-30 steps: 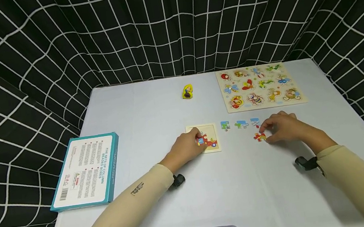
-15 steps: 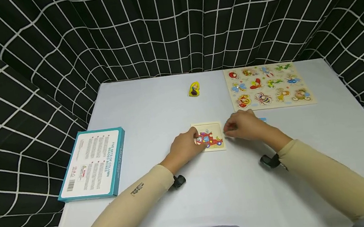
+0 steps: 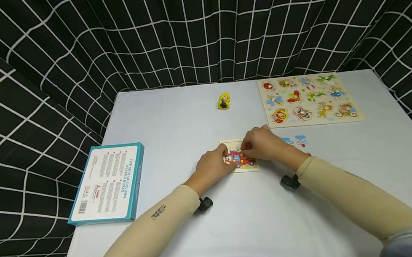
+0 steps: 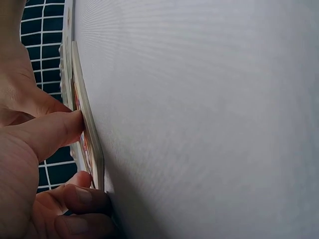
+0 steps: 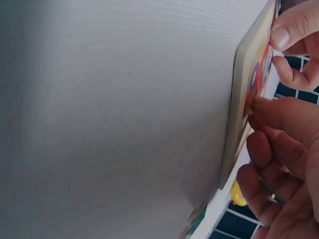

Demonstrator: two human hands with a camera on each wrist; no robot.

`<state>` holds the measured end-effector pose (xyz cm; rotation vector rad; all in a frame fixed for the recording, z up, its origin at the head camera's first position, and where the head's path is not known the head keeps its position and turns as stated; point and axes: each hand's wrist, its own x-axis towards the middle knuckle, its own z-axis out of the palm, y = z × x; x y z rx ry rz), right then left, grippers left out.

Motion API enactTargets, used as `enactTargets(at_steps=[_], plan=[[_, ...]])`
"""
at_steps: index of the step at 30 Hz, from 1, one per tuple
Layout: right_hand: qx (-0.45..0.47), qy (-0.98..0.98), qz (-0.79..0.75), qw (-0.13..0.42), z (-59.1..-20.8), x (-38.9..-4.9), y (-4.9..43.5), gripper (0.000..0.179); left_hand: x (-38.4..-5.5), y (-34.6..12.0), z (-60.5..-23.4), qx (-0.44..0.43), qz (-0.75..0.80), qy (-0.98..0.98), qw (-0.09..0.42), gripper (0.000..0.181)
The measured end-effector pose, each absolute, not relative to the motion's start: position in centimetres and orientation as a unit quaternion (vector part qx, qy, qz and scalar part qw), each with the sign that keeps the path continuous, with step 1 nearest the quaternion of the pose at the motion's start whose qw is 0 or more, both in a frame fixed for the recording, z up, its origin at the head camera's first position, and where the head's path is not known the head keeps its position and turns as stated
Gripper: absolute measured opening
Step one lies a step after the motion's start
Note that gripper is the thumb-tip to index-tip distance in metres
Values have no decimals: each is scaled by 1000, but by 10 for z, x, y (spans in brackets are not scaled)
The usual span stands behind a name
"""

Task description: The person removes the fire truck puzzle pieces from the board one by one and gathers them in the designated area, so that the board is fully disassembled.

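A small square wooden puzzle board (image 3: 255, 168) with a red truck picture (image 3: 237, 159) lies on the white table in the head view. My left hand (image 3: 211, 164) grips the board's left side, its thumb over the picture. In the left wrist view the board's pale edge (image 4: 94, 137) runs beside that thumb. Over the board's right part is my right hand (image 3: 263, 145). It pinches a red puzzle piece (image 5: 247, 103) against the picture, between thumb and fingers; the fingers partly hide it. Blue-and-white loose puzzle pieces (image 3: 300, 140) lie right of my right hand, partly covered by it.
A larger wooden board with insect pictures (image 3: 312, 110) lies at the back right. Behind the puzzle board sits a small yellow toy piece (image 3: 223, 101). A teal-edged box (image 3: 105, 182) lies on the left. Black grid-patterned cloth (image 3: 179, 29) surrounds the table (image 3: 174, 115).
My right hand has moved left from the loose pieces to the puzzle board, coming over its right part. My left hand has kept its grip on the board. The head view has shifted slightly.
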<state>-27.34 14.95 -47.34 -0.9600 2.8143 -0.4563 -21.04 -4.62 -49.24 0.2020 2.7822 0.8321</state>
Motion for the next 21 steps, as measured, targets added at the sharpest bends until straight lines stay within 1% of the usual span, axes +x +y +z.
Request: enactTargets(at_steps=[6, 11, 15, 21], plan=[[-342, 929, -135, 30, -471, -274, 149, 13, -212, -44, -492, 71, 282, 949, 119, 35], [-326, 934, -147, 20, -466, -269, 156, 12, -212, -45, -492, 86, 273, 950, 121, 37], [-309, 934, -176, 43, -459, -268, 180, 13, -213, -45, -491, 80, 274, 950, 127, 37], [-272, 934, -207, 106, -458, -266, 242, 12, -212, -44, -491, 73, 275, 950, 133, 37]])
